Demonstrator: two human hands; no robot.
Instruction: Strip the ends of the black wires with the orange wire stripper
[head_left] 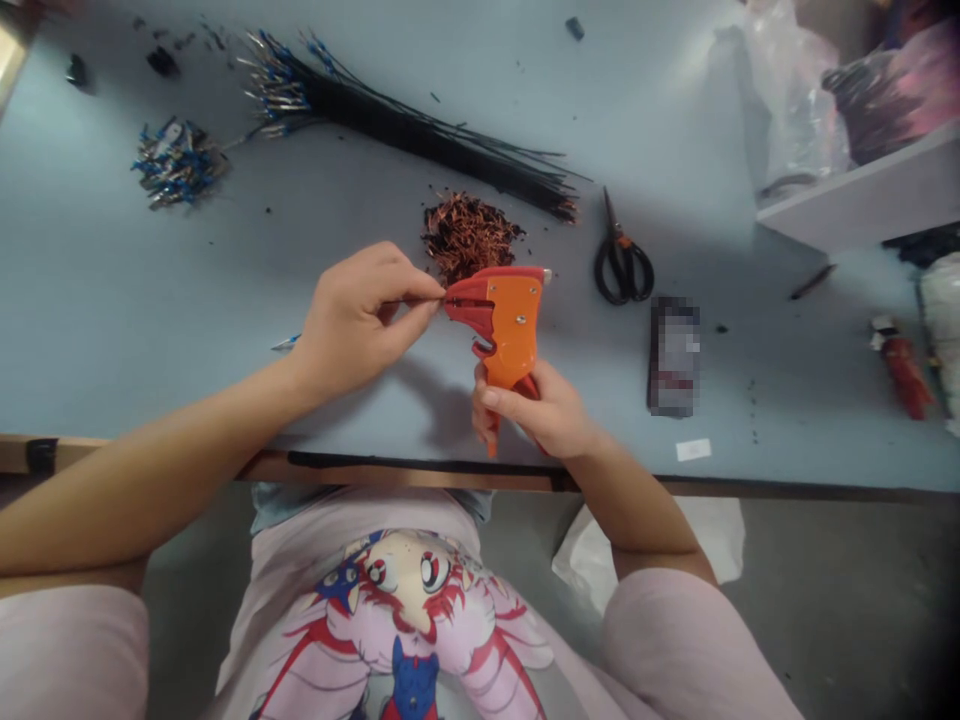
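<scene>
My right hand [544, 405] is wrapped round the handles of an orange and red wire stripper [514, 325], its jaws pointing left. At the mouth of those jaws my left hand [367, 315] pinches a thin wire between thumb and fingertips; most of the wire is hidden in the hand. A blue terminal with a metal tip [286, 343] pokes out behind the left hand, near the wrist. Just beyond the stripper's head lies a pile of copper and black wire scraps [469, 235].
A long bundle of black wires [420, 135] with blue terminals lies at the back. Left of it sits a heap of blue terminals [180, 165]. To the right are scissors [624, 265], a blurred-out phone [673, 357], a white label [693, 450] and a red-handled tool [904, 370].
</scene>
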